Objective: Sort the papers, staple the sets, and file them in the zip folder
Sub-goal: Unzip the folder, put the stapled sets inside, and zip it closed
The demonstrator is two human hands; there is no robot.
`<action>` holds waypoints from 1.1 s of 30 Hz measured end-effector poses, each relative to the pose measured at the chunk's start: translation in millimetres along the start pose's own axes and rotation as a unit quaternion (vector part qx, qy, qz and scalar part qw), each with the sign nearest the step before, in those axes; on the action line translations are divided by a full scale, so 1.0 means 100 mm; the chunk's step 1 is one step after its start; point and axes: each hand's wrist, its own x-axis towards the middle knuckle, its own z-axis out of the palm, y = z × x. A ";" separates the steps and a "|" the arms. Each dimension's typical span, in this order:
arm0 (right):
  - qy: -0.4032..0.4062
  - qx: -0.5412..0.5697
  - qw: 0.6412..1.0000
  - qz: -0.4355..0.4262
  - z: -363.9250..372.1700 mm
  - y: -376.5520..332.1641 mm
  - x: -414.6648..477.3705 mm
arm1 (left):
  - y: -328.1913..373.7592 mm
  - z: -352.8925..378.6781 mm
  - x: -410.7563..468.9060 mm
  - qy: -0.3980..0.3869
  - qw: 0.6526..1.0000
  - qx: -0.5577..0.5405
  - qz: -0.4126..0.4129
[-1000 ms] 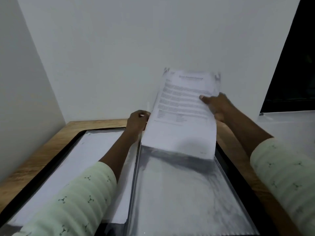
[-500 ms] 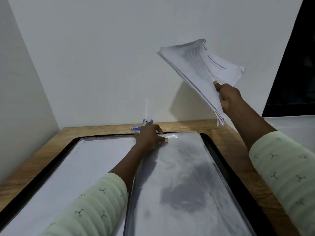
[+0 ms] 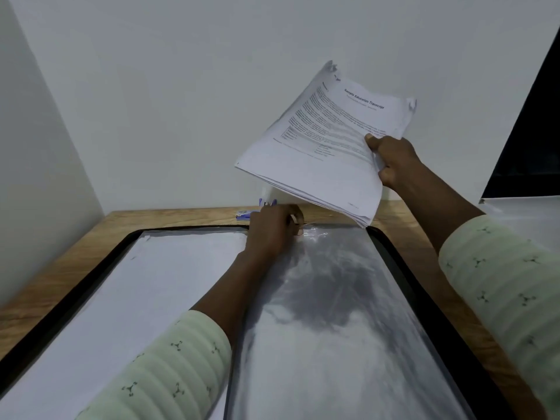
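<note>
An open black zip folder (image 3: 424, 286) lies flat on the wooden desk. Its right half shows a clear plastic sleeve (image 3: 333, 313); white paper (image 3: 145, 292) fills its left half. My right hand (image 3: 391, 160) grips a thick stack of printed papers (image 3: 327, 147) by its right edge, thumb on top, and holds it tilted in the air above the folder's far right corner. My left hand (image 3: 272, 231) rests at the top edge of the plastic sleeve, fingers curled and pinching that edge.
A small blue and white box (image 3: 247, 214) and a blue-tipped item (image 3: 266, 202) sit on the desk (image 3: 60, 283) behind my left hand, against the white wall. Walls close in at the left and back. A dark panel stands at the far right.
My right hand drew the paper stack out of the sleeve and lifted it up to the right. My left hand moved onto the sleeve's top edge.
</note>
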 end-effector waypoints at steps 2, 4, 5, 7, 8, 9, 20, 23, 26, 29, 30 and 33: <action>0.003 0.003 1.000 -0.019 0.03 -0.04 0.02 | -0.01 0.02 0.01 -0.009 1.000 -0.022 0.014; 0.008 0.004 0.999 -0.034 0.05 -0.09 0.01 | 0.02 0.03 0.03 -0.021 0.998 -0.053 0.037; 0.011 0.001 0.999 -0.040 0.05 -0.12 0.00 | 0.04 0.04 0.02 -0.030 0.995 -0.076 0.050; 0.012 -0.005 0.999 -0.046 0.06 -0.15 0.00 | 0.08 0.04 0.00 -0.044 0.995 -0.079 0.046; 0.012 -0.006 0.999 -0.045 0.06 -0.15 0.00 | 0.08 0.05 -0.01 -0.052 0.998 -0.036 0.027; 0.012 -0.009 0.999 -0.043 0.06 -0.15 0.00 | 0.06 0.05 0.00 -0.064 0.998 0.012 -0.001; -0.015 -0.020 1.000 0.001 0.13 0.04 0.06 | 0.07 0.00 0.04 -0.041 0.995 -0.037 -0.086; -0.011 -0.017 1.000 -0.012 0.17 0.03 0.07 | 0.08 0.02 0.07 -0.047 0.998 0.003 -0.038; 0.010 -0.011 0.996 -0.083 0.18 0.02 0.08 | 0.07 0.05 0.10 -0.055 0.997 -0.050 0.019; 0.069 -0.012 0.980 -0.188 0.19 0.00 0.11 | 0.09 0.04 0.09 -0.083 0.993 -0.074 0.037; 0.081 -0.012 0.975 -0.208 0.19 -0.03 0.10 | 0.11 0.03 0.08 -0.079 0.993 -0.075 0.038; 0.095 0.001 0.964 -0.248 0.25 -0.12 0.11 | 0.12 0.02 0.06 -0.057 0.994 -0.086 0.044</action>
